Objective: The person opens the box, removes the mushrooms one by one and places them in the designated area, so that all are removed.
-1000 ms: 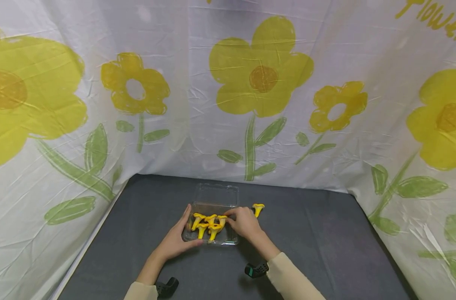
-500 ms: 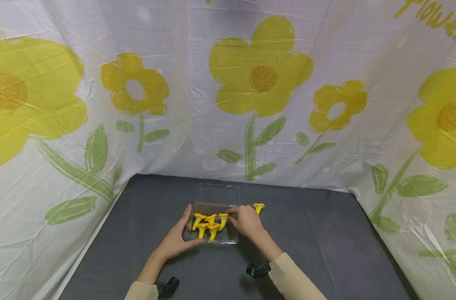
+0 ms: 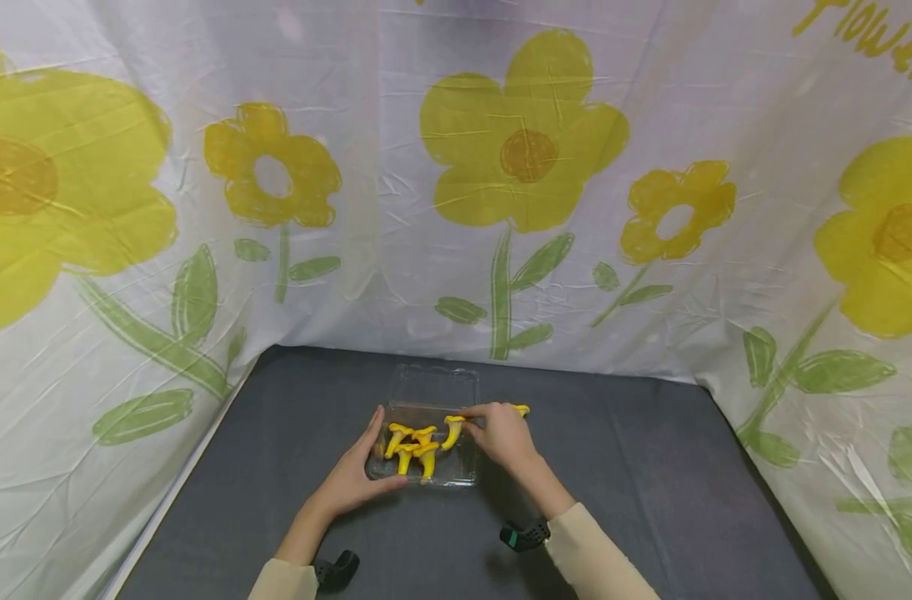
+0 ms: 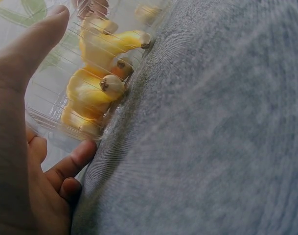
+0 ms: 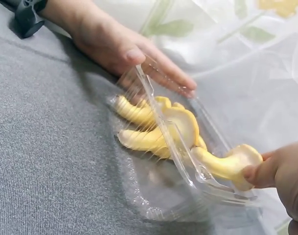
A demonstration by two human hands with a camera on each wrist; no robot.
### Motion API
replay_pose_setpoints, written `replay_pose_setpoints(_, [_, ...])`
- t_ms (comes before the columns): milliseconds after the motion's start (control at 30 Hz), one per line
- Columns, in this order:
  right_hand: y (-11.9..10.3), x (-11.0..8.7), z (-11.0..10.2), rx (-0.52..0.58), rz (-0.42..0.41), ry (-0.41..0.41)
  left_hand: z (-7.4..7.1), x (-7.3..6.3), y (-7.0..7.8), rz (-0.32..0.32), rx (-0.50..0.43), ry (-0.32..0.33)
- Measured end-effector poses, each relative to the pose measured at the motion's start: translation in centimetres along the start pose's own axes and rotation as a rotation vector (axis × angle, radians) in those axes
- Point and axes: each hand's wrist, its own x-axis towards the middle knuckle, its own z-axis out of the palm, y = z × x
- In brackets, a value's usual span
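Note:
A clear plastic clamshell box (image 3: 459, 477) stands on the dark table, its lid (image 3: 435, 385) folded back. My left hand (image 3: 348, 481) holds the box at its left end, thumb along the near wall and fingers at the far left corner. Between thumb and finger of my right hand (image 3: 508, 437) is a yellow chanterelle mushroom (image 3: 453, 430), pinched by its cap. Its stem hangs over the right part of the box; the right wrist view shows this chanterelle (image 5: 226, 165) at the rim. Several more chanterelles (image 3: 404, 457) lie inside, toward the left.
Another chanterelle (image 3: 523, 410) lies on the table behind my right hand, mostly hidden by it. A dark cloth covers the table (image 3: 636, 483). White curtains (image 3: 396, 275) with painted yellow flowers enclose the back and both sides.
My right hand has lifted the pinched chanterelle slightly up and to the right, apart from the others. It now covers more of the chanterelle on the table. The left hand stays in place.

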Motion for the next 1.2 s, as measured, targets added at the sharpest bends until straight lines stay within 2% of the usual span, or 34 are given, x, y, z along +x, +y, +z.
replay_pose_setpoints(467, [0.5, -0.1, -0.9, -0.011, -0.010, 0.042, -0.1, 0.1, 0.2, -0.012, 0.008, 0.001])
replay_pose_setpoints(767, [0.7, -0.1, -1.0, -0.018, -0.010, 0.055, -0.1, 0.1, 0.2, 0.006, 0.006, 0.005])
replay_pose_setpoints(1000, [0.6, -0.4, -1.4, -0.002, -0.026, 0.073, -0.1, 0.0, 0.1, 0.007, 0.008, 0.004])
replay_pose_setpoints(1200, [0.7, -0.6, -1.6, 0.035, -0.007, 0.072, 0.0, -0.1, 0.1, 0.010, 0.009, 0.006])
